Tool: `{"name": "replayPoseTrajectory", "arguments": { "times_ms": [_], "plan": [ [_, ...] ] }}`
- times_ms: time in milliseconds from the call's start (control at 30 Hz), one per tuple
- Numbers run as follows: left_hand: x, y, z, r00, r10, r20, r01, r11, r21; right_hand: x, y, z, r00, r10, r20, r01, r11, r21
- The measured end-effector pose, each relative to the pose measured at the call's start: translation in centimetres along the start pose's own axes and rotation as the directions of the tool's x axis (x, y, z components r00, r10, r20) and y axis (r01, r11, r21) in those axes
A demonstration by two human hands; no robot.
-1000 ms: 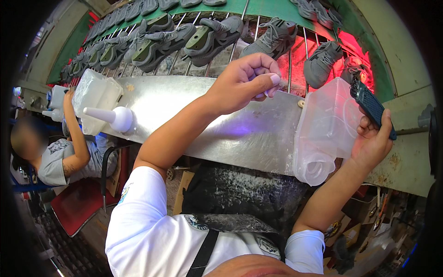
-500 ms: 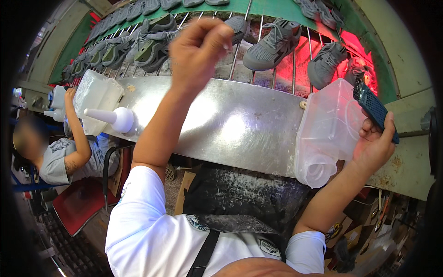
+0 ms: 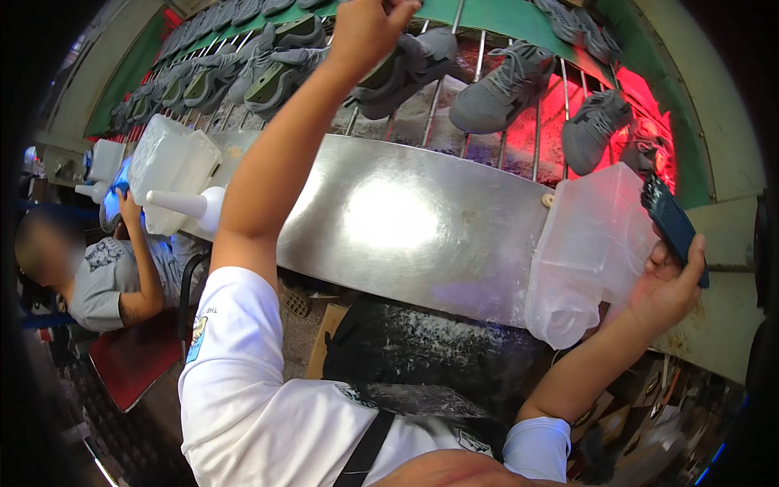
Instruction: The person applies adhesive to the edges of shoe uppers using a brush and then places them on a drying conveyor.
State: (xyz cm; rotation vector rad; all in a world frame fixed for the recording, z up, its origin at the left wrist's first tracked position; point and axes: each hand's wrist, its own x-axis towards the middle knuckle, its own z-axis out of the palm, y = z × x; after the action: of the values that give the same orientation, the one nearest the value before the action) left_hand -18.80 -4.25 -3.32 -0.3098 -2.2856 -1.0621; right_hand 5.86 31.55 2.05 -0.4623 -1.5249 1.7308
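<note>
My left hand is stretched far forward over the rack, at the top edge of the view. Its fingertips are cut off there, so their grip cannot be made out. Just beneath it a grey shoe lies on the metal bars, partly tilted. To its right rest a grey laced sneaker and another grey sneaker in red light. At the far right, my right hand is closed around a dark blue brush, bristle end pointing up and away, beside a translucent plastic container.
A shiny metal worktop lies before me. On its left stand a white nozzle bottle and a whitish plastic container. Several grey shoes fill the rack and the green ledge behind it. Another person sits at the left, handling a blue-lit object.
My left hand has moved farther forward, uncovering the grey shoe beneath it. The right hand keeps the brush in nearly the same place. The view has shifted slightly.
</note>
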Motion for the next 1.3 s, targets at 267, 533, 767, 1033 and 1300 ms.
{"name": "replayPoseTrajectory", "arguments": {
  "times_ms": [267, 533, 767, 1033, 1300],
  "plan": [
    [7.2, -13.3, 1.5, 0.918, -0.111, 0.380, -0.069, 0.901, 0.429, 0.3, 0.1, -0.8, 0.999, -0.032, -0.012, 0.031, 0.998, -0.058],
    [3.6, -15.7, 2.9, 0.656, -0.560, 0.506, -0.075, 0.618, 0.782, 0.5, 0.1, -0.6, 1.000, 0.016, -0.003, -0.016, 0.999, -0.052],
    [3.7, -14.7, -5.0, 0.885, -0.223, 0.409, -0.130, 0.726, 0.675, 0.7, 0.4, -0.9, 0.992, 0.105, 0.072, -0.107, 0.994, 0.036],
    [-1.5, -0.7, -18.4, 0.985, 0.108, 0.136, -0.102, 0.993, -0.050, 0.0, -0.4, -1.9, 0.941, -0.131, 0.312, 0.065, 0.975, 0.213],
    [-12.2, 9.9, -12.8, 0.842, 0.445, 0.307, -0.252, 0.826, -0.505, -5.8, -2.0, -12.2, 0.730, 0.091, 0.677, -0.025, 0.994, -0.107]
  ]
}}
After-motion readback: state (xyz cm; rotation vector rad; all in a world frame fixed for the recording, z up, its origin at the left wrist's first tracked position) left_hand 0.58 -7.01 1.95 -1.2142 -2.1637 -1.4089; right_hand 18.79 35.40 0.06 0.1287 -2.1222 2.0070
